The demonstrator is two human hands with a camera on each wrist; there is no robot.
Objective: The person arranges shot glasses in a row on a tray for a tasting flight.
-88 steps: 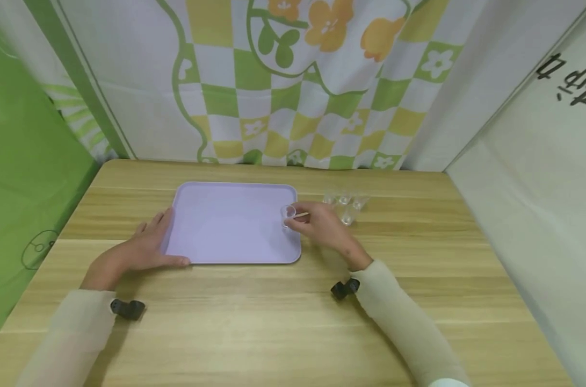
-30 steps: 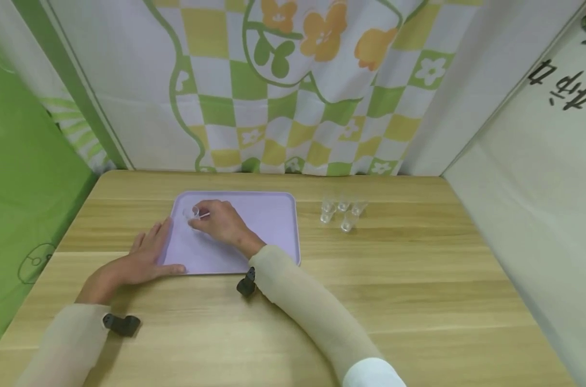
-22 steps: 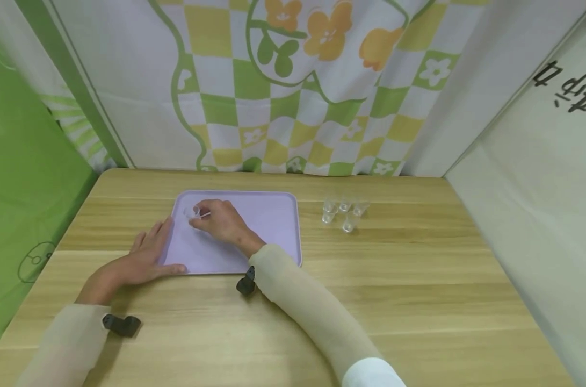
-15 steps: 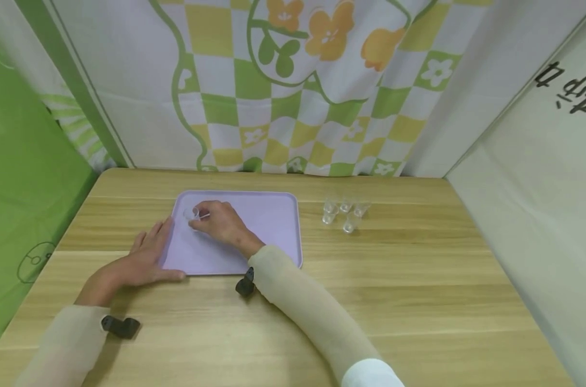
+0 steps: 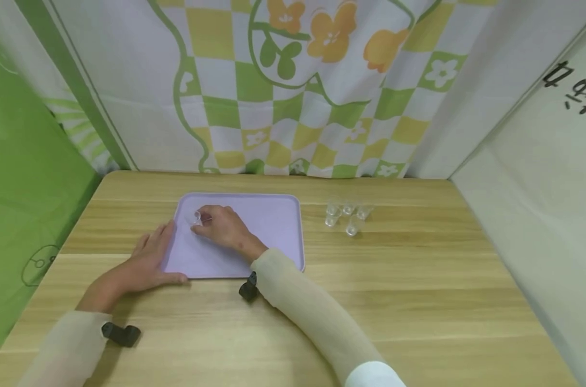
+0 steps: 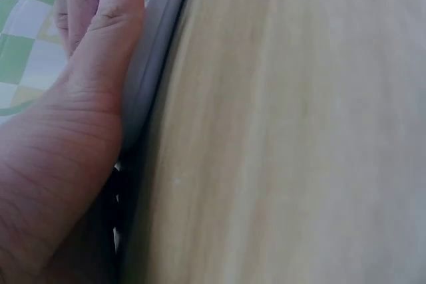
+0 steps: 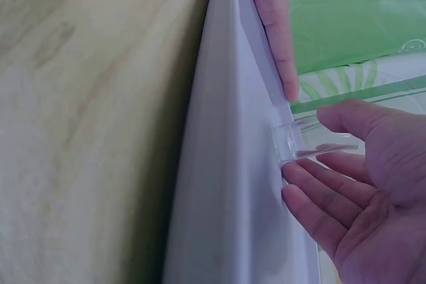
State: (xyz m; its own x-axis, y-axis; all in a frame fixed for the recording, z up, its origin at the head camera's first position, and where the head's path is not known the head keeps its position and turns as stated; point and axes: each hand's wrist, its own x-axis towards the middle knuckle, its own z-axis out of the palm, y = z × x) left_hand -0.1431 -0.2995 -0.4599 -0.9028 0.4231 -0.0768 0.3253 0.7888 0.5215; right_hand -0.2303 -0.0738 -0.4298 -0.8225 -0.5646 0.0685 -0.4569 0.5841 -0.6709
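A small clear shot glass [image 5: 196, 217] stands on the left part of the lilac tray [image 5: 254, 231]; the right wrist view shows its thick base against the tray surface. Around the shot glass [image 7: 287, 143], my right hand [image 5: 224, 228] has its thumb and fingers spread, the thumb close by the wall and the other fingers loosely bent on the other side. Whether a fingertip still touches the glass is hard to see. My left hand [image 5: 147, 260] rests along the tray's left edge, fingers straight, thumb at the front-left corner.
Several more clear shot glasses [image 5: 352, 227] stand in a cluster on the wooden table [image 5: 394, 301], right of the tray. A patterned curtain [image 5: 312, 123] hangs behind the table's far edge. Green and white sheets flank the sides.
My right hand has carried the shot glass from the tray's right edge to its left part, and its pinching fingers have just spread apart there. The left hand stays at the tray's edge.
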